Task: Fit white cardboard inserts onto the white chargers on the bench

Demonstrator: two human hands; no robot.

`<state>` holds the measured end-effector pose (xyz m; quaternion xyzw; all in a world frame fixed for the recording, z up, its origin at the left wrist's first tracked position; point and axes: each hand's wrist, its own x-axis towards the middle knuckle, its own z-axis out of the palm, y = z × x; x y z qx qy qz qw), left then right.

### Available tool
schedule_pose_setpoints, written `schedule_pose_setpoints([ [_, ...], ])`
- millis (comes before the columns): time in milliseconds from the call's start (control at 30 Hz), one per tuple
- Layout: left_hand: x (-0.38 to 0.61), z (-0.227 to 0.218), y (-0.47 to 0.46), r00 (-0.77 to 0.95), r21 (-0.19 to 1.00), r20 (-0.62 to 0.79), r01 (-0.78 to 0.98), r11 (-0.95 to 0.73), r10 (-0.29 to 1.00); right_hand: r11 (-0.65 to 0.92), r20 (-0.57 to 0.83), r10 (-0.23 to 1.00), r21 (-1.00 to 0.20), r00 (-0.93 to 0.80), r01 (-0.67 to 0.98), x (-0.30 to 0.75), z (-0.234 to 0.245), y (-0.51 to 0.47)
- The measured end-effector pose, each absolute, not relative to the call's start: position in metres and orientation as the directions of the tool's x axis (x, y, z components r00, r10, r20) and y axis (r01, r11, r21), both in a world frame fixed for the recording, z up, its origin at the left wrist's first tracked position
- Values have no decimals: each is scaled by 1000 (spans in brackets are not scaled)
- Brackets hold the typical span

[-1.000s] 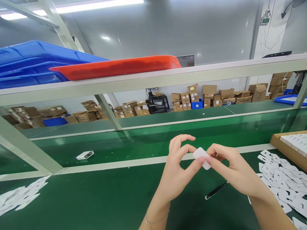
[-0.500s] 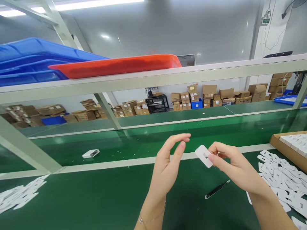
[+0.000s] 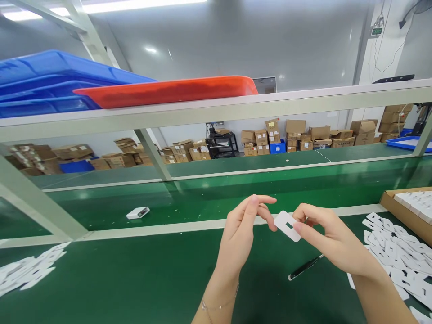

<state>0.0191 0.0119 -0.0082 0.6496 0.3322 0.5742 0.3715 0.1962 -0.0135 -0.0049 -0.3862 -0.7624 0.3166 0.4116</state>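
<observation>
Between thumb and fingers, my right hand (image 3: 327, 234) pinches a small white rounded plate (image 3: 282, 224) with a rectangular slot in it. My left hand (image 3: 241, 229) is raised just left of the plate, its fingers apart and holding nothing; one fingertip comes very close to the plate's left edge, and I cannot tell if it touches. Below the plate a black pen (image 3: 303, 269) lies on the green table (image 3: 151, 279). A heap of similar slotted white plates (image 3: 394, 247) spreads to the right, partly behind my right forearm. More flat white pieces (image 3: 30, 267) lie at the far left.
A small white device with a dark end (image 3: 137, 213) sits on the green conveyor belt (image 3: 189, 202) behind the table. At right stands a cardboard tray (image 3: 391, 202) of white units. Overhead, a shelf (image 3: 202, 115) carries blue trays (image 3: 60, 72) and a red tray (image 3: 175, 91).
My left hand has moved slightly right, toward the plate, and its fingers have shifted. The plate has tilted in my right hand and its slot shows more clearly. The white device has shifted right.
</observation>
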Motion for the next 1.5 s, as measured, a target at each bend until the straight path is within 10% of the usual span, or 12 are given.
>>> schedule_pose_setpoints([
  [233, 15, -3, 5, 338, 862, 422, 138, -488, 841, 495, 382, 849, -816, -366, 296, 197, -3, -15],
  [1500, 16, -9, 3, 367, 815, 520, 58, -576, 772, 526, 416, 821, -817, -390, 236, 200, -7, -16],
])
